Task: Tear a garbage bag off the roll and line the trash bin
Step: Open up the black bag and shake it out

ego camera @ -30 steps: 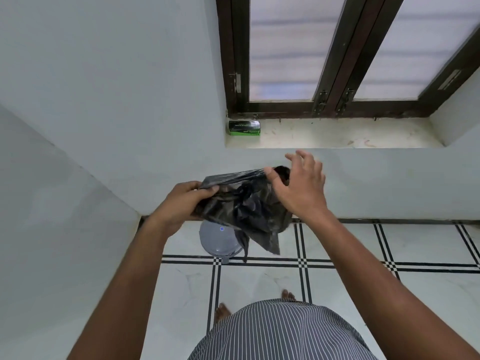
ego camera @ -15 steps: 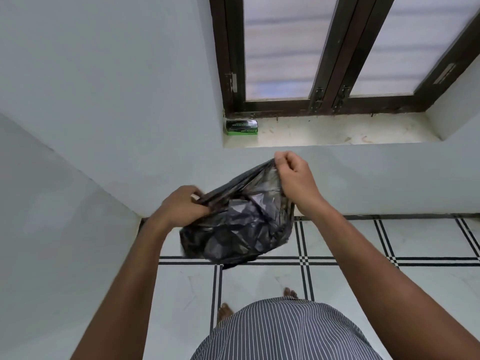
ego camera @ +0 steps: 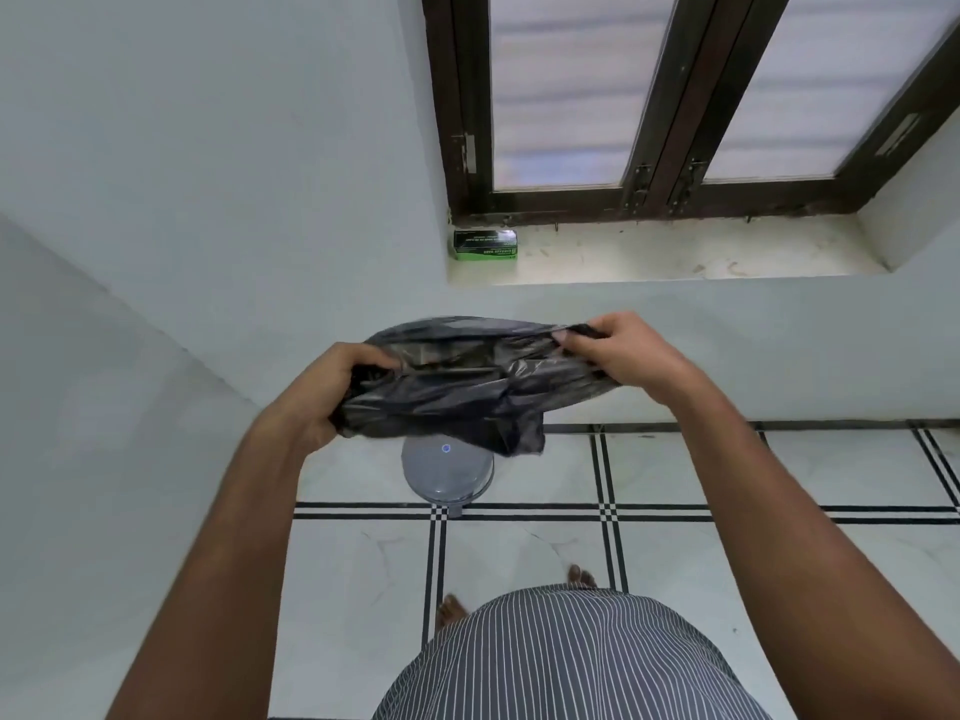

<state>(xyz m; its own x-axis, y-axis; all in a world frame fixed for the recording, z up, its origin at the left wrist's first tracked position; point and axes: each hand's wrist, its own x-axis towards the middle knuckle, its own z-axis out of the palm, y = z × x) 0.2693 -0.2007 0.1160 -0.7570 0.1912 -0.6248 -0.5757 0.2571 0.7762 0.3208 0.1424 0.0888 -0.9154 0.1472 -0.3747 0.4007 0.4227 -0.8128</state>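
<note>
A crumpled black garbage bag (ego camera: 467, 387) is stretched between both hands at chest height. My left hand (ego camera: 317, 392) grips its left edge with curled fingers. My right hand (ego camera: 618, 350) pinches the right edge, and the bag's mouth gapes between them. Directly below the bag on the floor stands a round grey trash bin (ego camera: 449, 475) with its lid down and a small blue light on top; the bag hides its far part. The green box of garbage bags (ego camera: 484, 245) lies on the window sill.
A white wall runs along the left and meets the front wall behind the bin. The marble sill (ego camera: 675, 252) sits under a dark-framed window (ego camera: 660, 96). The floor (ego camera: 519, 553) is white tile with black lines; my bare feet stand just behind the bin.
Both hands have moved apart, pulling the bag wide and flatter. The right hand went right. The bin, hidden half a second ago, shows below the bag again.
</note>
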